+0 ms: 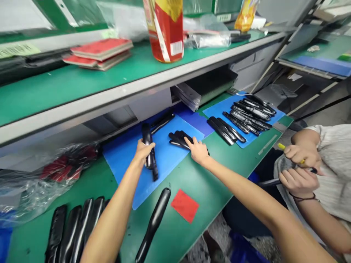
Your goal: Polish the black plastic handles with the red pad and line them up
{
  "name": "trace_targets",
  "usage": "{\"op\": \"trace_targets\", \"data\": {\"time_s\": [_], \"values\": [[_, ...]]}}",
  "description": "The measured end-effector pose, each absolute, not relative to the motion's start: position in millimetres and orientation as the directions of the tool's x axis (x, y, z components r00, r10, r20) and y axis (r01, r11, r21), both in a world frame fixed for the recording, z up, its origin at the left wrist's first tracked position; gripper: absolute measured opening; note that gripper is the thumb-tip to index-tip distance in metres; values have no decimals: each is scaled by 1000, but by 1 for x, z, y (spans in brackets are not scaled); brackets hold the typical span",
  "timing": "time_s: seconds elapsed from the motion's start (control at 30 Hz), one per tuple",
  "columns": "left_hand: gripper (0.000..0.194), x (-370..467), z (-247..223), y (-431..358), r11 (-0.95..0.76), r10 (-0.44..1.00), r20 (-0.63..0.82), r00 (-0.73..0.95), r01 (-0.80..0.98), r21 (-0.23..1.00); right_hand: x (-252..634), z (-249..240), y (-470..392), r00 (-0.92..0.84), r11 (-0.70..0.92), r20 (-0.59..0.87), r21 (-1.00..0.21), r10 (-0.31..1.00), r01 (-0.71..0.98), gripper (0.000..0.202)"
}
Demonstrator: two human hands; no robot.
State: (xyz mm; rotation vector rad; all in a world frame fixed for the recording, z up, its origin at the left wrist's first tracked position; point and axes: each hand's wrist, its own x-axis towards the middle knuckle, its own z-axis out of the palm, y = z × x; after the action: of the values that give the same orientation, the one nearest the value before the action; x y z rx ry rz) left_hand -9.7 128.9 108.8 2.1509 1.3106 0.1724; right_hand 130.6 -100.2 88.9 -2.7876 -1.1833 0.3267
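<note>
- Head view: the left grip [143, 151] is closed around a long black piece [147, 134], which stretches beyond the hand and back toward the wearer; its near end is slightly blurred.
- This piece is above or on a blue mat [171, 159]; whether it touches the mat I cannot tell.
- The right grip [199, 150] rests on a cluster of black pieces [177, 138] at the mat's right part, its fingers reaching over them; whether it is closed on one I cannot tell.
- Just beyond the left grip, more black parts [163, 122] lie by the mat's far edge.
- Nearer the wearer than both grips, a lone black handle [157, 215] lies slantwise on the green surface [219, 179], with a red square [185, 205] just beside it.
- Left of the left grip and nearer the wearer, a row of black handles [70, 233] lies partly behind the left forearm; farther out is a clear plastic bag [60, 171] with red and dark contents.
- Right of and beyond the right grip, a second blue mat [216, 109] bears black and patterned pieces [251, 111].
- Well to the right of the right grip, a co-worker's hands [301, 170] hold a yellow-and-black tool [281, 146] and a dark piece.
- Beyond both grips, a green shelf [123, 78] carries a red bottle [169, 33].
</note>
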Motion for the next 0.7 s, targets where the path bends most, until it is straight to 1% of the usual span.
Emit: {"op": "trace_targets", "data": {"time_s": [0.07,0.13,0.2,0.27,0.3,0.33,0.4,0.5,0.57,0.63,0.7], "values": [[46,-11,98,66,-249,822,-256,509,725,642,133,87,-117,695,-715,-173,-218,698,664,77],[47,-5,84,-2,-178,800,-318,508,707,684,134,85,-140,719,-743,-200,-269,666,613,81],[58,11,69,-62,-135,788,-358,501,708,693,133,83,-169,743,-769,-230,-324,628,550,84],[79,31,59,-109,-127,796,-362,484,720,682,128,80,-200,761,-783,-250,-385,598,489,84],[86,40,57,-127,-132,800,-361,479,728,673,125,78,-215,771,-786,-253,-413,584,460,83],[91,47,55,-143,-143,802,-359,478,736,661,120,75,-228,784,-790,-252,-437,567,430,82],[92,57,56,-167,-183,800,-352,485,758,627,110,69,-249,823,-805,-242,-468,514,366,81],[84,59,59,-185,-271,800,-334,498,797,539,98,62,-262,886,-837,-218,-476,410,270,80],[79,60,66,-177,-344,803,-303,514,814,468,95,59,-261,914,-850,-196,-475,354,228,77],[76,66,80,-144,-427,813,-225,537,813,397,92,56,-258,930,-852,-170,-479,325,211,76],[76,81,103,-87,-493,829,-102,549,805,329,89,51,-258,936,-847,-144,-485,322,217,78]]}}
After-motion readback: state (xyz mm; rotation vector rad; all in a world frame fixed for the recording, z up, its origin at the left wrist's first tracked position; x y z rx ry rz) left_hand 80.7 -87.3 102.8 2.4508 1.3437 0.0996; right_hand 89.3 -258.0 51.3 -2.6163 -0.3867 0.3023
